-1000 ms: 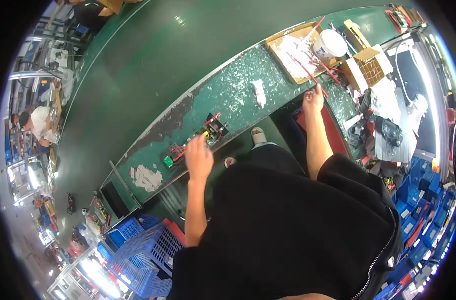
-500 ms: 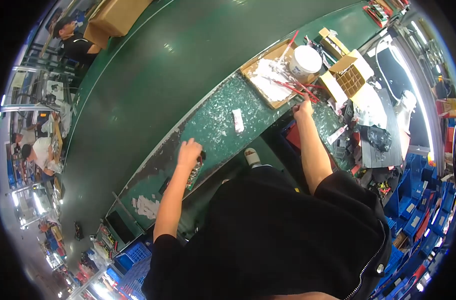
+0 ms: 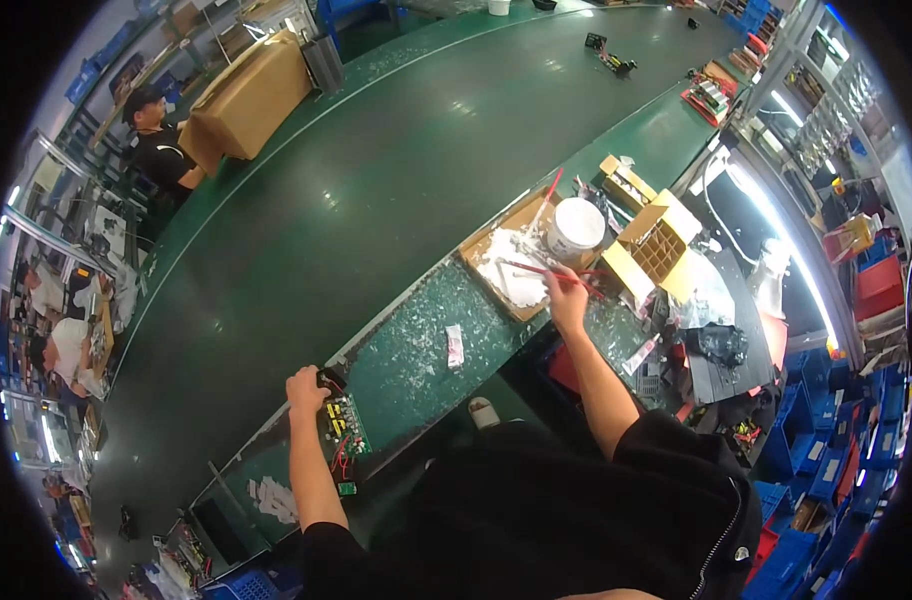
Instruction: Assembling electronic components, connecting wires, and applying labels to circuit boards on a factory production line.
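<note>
My left hand (image 3: 306, 388) is closed at the upper end of a green circuit board (image 3: 344, 425), beside a black part (image 3: 332, 378). Yellow components sit on the board, and red wires run down to a small green piece (image 3: 348, 489). My fingertips are partly hidden there. Farther right, my right hand (image 3: 567, 298) grips a thin red stick (image 3: 525, 267). Its far end reaches over white paste (image 3: 516, 285) in a shallow cardboard box (image 3: 474, 262). Next to the paste stands a white bucket (image 3: 577, 228) with more red sticks around it.
A white tube (image 3: 455, 346) lies on the white-smeared green bench (image 3: 406, 385). Right of the paste are a divided carton (image 3: 658, 250), another tube (image 3: 640, 354) and black plastic (image 3: 721, 345). Across the dark green belt (image 3: 306, 240), a person (image 3: 161, 150) stands by a large cardboard box (image 3: 251, 100).
My left hand has shifted left and toward me in the picture with the circuit board, which now shows its components. My right hand has moved over the box edge, holding a red stick.
</note>
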